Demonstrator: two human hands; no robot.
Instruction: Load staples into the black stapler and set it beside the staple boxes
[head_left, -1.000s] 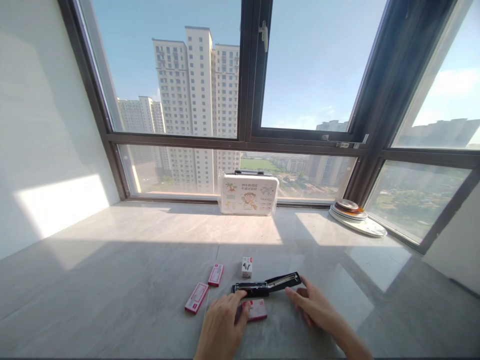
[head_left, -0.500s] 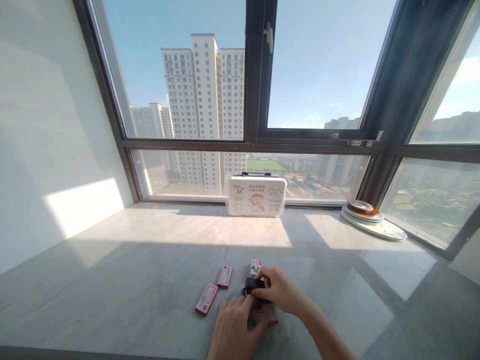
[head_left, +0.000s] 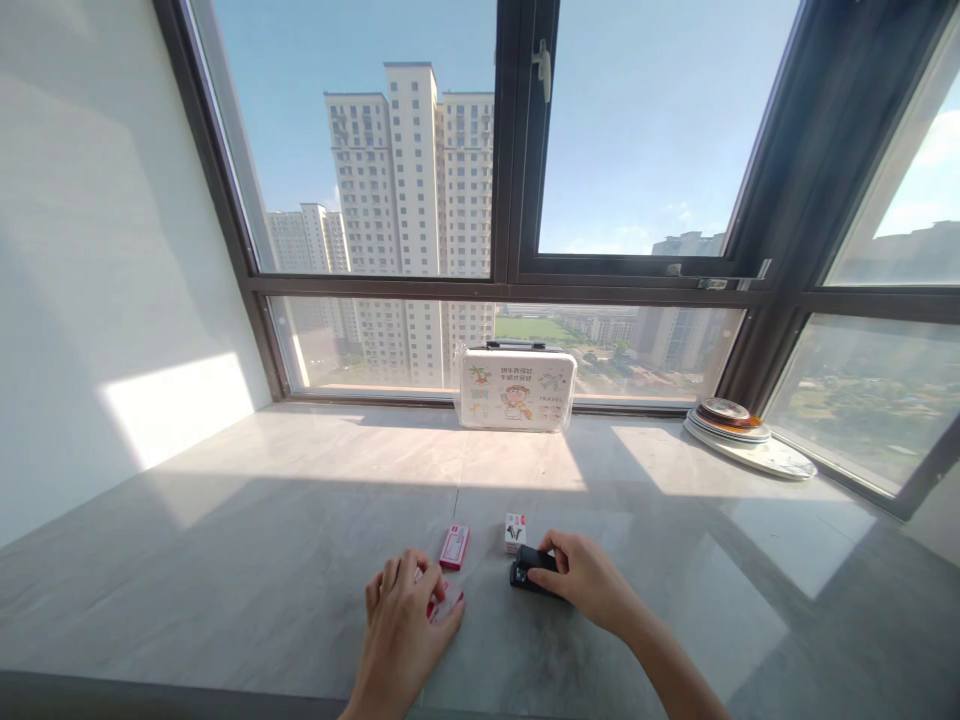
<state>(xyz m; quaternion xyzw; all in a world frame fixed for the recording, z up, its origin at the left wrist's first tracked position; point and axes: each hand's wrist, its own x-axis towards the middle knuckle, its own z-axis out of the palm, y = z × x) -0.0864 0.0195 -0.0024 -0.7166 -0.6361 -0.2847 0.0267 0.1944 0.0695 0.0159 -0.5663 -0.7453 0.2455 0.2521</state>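
Note:
My right hand point(head_left: 564, 570) grips a black stapler point(head_left: 529, 578) from above, thumb on the near side and fingers on the far side. The stapler lies low on the counter, just in front of a small white box point(head_left: 515, 533) with a dark picture on it. My left hand point(head_left: 409, 610) is closed, its fingers curled over a pink-and-white small box point(head_left: 447, 603) mostly hidden beneath them. Whether a second box is under that hand, I cannot tell. Another pink-and-white flat box point(head_left: 454, 547) lies just beyond its fingers.
A white carry case point(head_left: 517, 390) with cartoon prints and a black handle stands against the window at the back. At the far right corner sits a stack of plates point(head_left: 731, 440). The grey marble-look counter point(head_left: 262, 580) ends at a front edge below.
My left hand has moved left with the reddish box from beside the stapler, over where another pink box lay. My right hand has shifted the stapler slightly right. The view moved a little.

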